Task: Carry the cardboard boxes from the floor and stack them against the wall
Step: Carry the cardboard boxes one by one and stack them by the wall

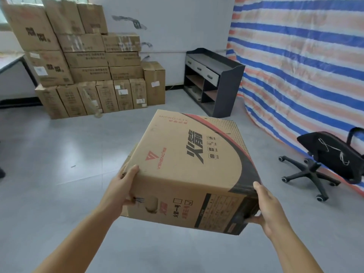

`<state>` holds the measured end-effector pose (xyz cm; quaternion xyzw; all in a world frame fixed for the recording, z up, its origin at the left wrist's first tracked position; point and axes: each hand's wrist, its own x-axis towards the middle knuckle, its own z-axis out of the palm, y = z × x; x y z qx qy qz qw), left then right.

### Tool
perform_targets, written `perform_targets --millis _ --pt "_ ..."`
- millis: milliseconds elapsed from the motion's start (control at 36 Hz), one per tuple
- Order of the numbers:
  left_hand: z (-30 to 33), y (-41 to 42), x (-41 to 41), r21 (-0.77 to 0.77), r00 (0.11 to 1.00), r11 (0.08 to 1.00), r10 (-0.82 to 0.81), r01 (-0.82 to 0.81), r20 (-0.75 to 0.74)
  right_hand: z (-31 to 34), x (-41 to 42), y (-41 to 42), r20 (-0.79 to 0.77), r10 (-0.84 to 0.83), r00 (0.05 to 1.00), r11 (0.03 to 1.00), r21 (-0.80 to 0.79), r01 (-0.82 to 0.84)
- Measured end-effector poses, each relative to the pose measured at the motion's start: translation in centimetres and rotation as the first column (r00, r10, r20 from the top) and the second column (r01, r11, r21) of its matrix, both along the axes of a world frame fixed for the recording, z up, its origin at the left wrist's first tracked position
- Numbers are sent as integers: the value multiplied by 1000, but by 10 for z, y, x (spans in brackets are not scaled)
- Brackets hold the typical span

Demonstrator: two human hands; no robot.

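A brown cardboard box (189,166) with black and red print is held up in front of me, clear of the grey floor and tilted. My left hand (123,188) grips its near left corner, thumb on the top face. My right hand (265,205) clasps the near right corner from the side and below. Far off at the back left, a stack of cardboard boxes (88,62) stands several rows high against the white wall.
A dark cabinet with drawers (214,79) stands against the back wall to the right of the stack. A black office chair (325,156) sits at the right before a striped tarpaulin (305,56). A white table edge (9,62) shows at far left. Open grey floor (69,154) lies between me and the stack.
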<state>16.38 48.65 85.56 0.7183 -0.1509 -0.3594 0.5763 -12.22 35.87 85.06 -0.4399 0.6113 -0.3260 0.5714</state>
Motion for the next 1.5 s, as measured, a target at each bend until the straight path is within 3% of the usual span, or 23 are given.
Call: perform_targets --millis 917,1278,1500 --pt "-21 -493 247 4 973 974 228 -227 -24 -9 292 -567 -79 264 961 961 -64 -270" --pt "-27 -710 443 6 987 988 156 -156 -42 -13 473 -772 -64 122 990 992 -12 -123" --pt "-17 -816 563 13 994 995 94 -95 46 -4 580 -864 -41 74 996 997 -11 -75"
